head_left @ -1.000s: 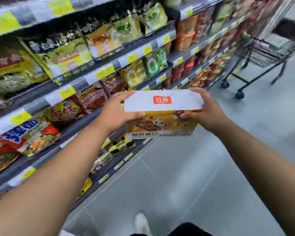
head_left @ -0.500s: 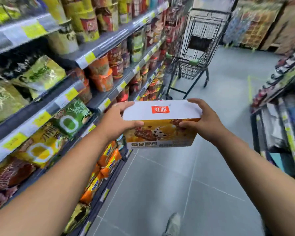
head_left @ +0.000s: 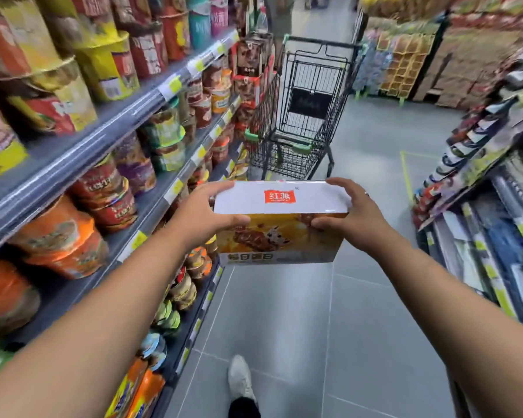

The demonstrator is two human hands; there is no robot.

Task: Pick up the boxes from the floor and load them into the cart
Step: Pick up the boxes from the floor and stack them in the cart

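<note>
Box (head_left: 280, 220) held chest-high in the aisle, cart (head_left: 302, 116) ahead. Left hand (head_left: 204, 217) and right hand (head_left: 349, 217) grip opposite ends. Likely rigid glossy cardboard, light, maybe slippery; end grip seems best.

Closed box (head_left: 280, 227), white top with red logo, orange picture front; held level in the air, gripped at its ends by left hand (head_left: 200, 217) and right hand (head_left: 357, 217). Farther off, black wire cart (head_left: 314, 70), upright beside the left shelves (head_left: 127, 116), perhaps a dark sign (head_left: 310, 102) inside.
</note>
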